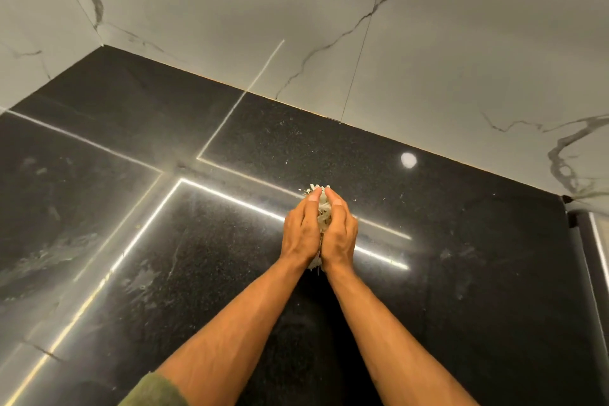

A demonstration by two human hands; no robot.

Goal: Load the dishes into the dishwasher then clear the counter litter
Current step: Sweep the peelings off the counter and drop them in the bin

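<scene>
In the head view, both hands meet near the middle of a glossy black counter [461,290]. The left hand [301,234] and the right hand [339,234] are cupped side by side, palms turned toward each other, and together they hold a clump of pale shredded litter [321,217] between them. The grip of each hand is curled round the clump: the fingers bend inward over it, with the fingertips [314,196] nearly meeting at the far end. White strands poke out beyond the fingertips at the top and hang out below the heels of the hands near the wrists. Whether the hands rest on the counter or sit just above it cannot be told.

A few tiny pale specks [287,162] lie scattered on the counter beyond the hands, toward the wall, and a few more sit just right of the fingertips. The polished surface carries bright reflected light lines [230,196] crossing at angles, a round bright reflection [408,160] to the right of and beyond the hands, and dull smears [49,254] on the left side.

Marble-look wall tiles [428,59] with grey veins rise behind the counter and turn a corner at the upper left. A green sleeve [155,389] covers the left forearm at the bottom edge.
</scene>
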